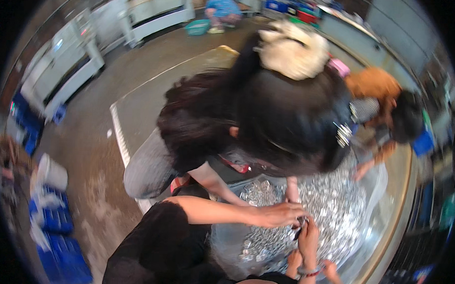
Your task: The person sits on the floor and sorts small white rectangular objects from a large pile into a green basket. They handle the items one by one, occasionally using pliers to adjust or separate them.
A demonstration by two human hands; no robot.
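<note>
My left hand (280, 214) reaches in from the left and meets my right hand (308, 237) over a heap of small shiny metal pieces (335, 206). Between them, their fingers close on a small dark item (299, 225), blurred and mostly covered, so its kind does not show. A bracelet (309, 270) circles my right wrist. The heap lies on a clear plastic sheet (226, 242). Just beyond my hands, a person with dark hair and a pale hair clip (293, 50) bends low, one hand (292, 189) at the pieces.
A person in orange (375, 84) reaches into the heap from the far right. Another hand (329, 269) is close by my right wrist. Blue crates (63, 259) and a white bucket (52, 172) stand at left. Farther back, someone in blue (223, 7) crouches beside a teal basin (197, 27).
</note>
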